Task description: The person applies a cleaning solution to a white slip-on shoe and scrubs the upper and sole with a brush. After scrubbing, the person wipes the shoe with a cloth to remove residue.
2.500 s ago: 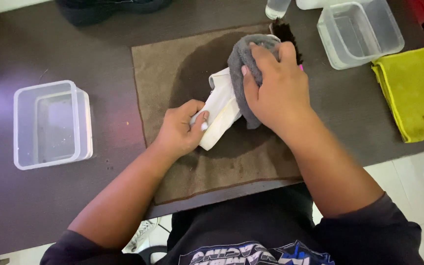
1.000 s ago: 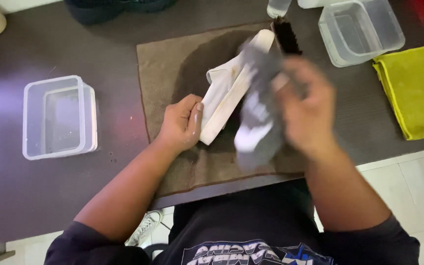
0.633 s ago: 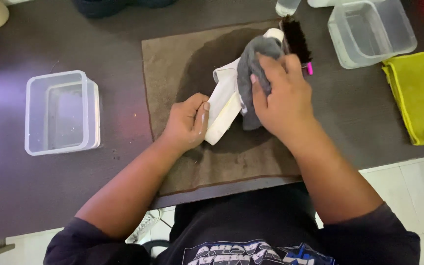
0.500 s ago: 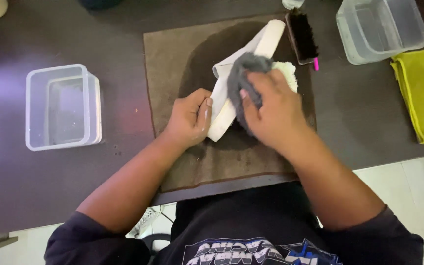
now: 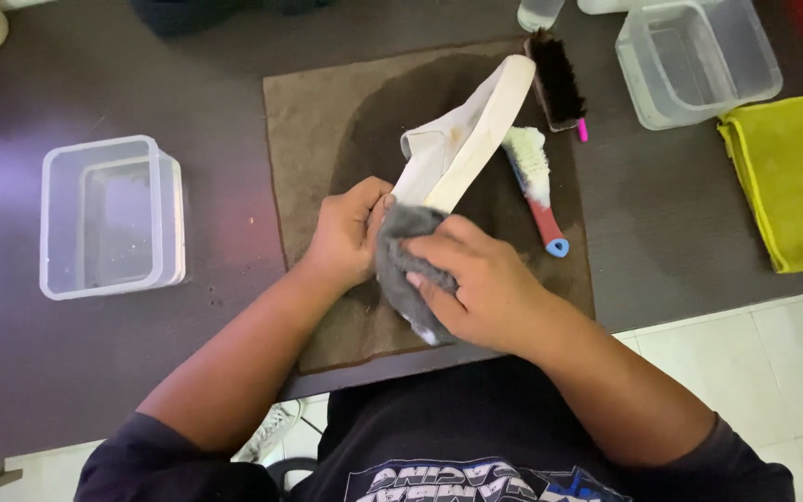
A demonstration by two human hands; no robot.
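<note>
Two hands are busy here, and both are yours. Far to the left, a clear tub [image 5: 109,216] sits on the dark bench [image 5: 95,372], out of the way so you do not bump it. Your left hand [image 5: 346,232] is closed around the heel end of the white shoe [image 5: 467,139], so the shoe stays put on its side. The shoe lies on the brown mat [image 5: 309,121], which has a dark wet patch under it and keeps the bench dry. Your right hand [image 5: 476,293] grips a grey cloth [image 5: 401,256] and presses it on the shoe's heel end, right beside your left hand. Two brushes lie near: a white brush [image 5: 533,181] on the mat, a black brush [image 5: 555,79] at its far edge. Further right are another tub [image 5: 699,56] and a yellow cloth [image 5: 787,177], easy to reach.
</note>
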